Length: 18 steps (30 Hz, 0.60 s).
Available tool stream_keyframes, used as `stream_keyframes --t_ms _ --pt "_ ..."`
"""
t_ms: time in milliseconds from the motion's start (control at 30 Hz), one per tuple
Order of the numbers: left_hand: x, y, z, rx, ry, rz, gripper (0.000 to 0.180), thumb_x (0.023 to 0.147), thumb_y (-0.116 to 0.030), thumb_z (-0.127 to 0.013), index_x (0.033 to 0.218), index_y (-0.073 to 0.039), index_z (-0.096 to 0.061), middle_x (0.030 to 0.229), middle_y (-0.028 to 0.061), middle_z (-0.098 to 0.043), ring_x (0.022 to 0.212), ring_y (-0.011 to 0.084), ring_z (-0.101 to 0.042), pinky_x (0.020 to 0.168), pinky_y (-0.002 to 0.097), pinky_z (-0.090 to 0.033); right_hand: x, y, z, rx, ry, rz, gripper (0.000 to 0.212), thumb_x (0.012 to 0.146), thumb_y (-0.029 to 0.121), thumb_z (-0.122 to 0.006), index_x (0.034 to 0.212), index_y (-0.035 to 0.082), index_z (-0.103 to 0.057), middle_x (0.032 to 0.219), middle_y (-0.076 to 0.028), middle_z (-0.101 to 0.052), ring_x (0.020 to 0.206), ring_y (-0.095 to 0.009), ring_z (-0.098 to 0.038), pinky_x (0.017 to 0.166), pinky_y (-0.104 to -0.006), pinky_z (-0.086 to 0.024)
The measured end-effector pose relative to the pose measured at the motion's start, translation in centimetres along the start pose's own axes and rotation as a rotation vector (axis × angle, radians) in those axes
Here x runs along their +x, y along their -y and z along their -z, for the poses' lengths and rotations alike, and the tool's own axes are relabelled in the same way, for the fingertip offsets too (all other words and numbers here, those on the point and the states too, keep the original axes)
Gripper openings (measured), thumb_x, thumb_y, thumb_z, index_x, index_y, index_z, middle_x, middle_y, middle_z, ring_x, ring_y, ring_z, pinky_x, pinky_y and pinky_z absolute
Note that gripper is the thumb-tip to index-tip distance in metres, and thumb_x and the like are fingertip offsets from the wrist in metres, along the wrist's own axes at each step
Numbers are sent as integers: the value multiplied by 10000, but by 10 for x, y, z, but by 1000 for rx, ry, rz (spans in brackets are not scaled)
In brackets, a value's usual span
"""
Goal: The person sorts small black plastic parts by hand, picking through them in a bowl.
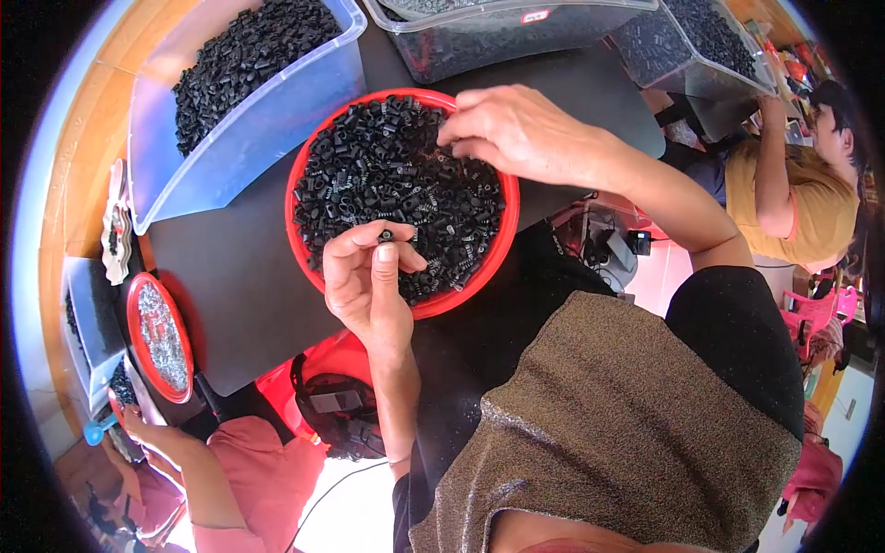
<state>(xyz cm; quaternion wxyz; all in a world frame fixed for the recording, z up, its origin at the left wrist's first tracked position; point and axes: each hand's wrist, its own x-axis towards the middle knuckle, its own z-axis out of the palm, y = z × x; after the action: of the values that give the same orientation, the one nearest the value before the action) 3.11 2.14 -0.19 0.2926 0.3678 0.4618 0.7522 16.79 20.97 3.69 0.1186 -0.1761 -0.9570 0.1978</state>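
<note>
My left hand (371, 281) is closed over the near side of a red basin (510, 221), pinching a small black cylindrical piece (385, 237) between thumb and forefinger, its round end facing up. Beneath both hands, the basin holds a heap of small black plastic parts (369, 166) mixed with small metal springs (426, 203). Over the basin's far right rim is my right hand (516, 134), fingers bent and drawn together toward the heap. Its fingertips are blurred, so whether they hold a part does not show.
A clear bin (249, 120) of black parts stands at the far left, with more bins (498, 41) behind the basin. On the dark table's left lies a red basin (189, 369) of silvery pieces. One person in pink (258, 470) sits left; another in yellow (802, 184) is at right.
</note>
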Motion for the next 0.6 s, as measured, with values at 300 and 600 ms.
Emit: stream_keyframes --t_ms 300,600 --pt "2 1 -2 -33 -15 -20 136 904 16 -541 1037 -4 -520 904 177 -641 606 133 -584 557 225 -478 -16 51 -51 239 -205 56 286 766 -27 -614 1050 1 -616 954 -128 -621 887 -308 -625 723 -374 -533" --pt "1 2 -2 -38 -40 -35 137 901 16 -543 1036 -4 -522 903 177 -641 591 132 -576 553 227 -481 0 5 -16 14 -348 -57 63 768 95 -668 822 62 -667 812 -94 -603 741 -297 -632 647 -401 -522"
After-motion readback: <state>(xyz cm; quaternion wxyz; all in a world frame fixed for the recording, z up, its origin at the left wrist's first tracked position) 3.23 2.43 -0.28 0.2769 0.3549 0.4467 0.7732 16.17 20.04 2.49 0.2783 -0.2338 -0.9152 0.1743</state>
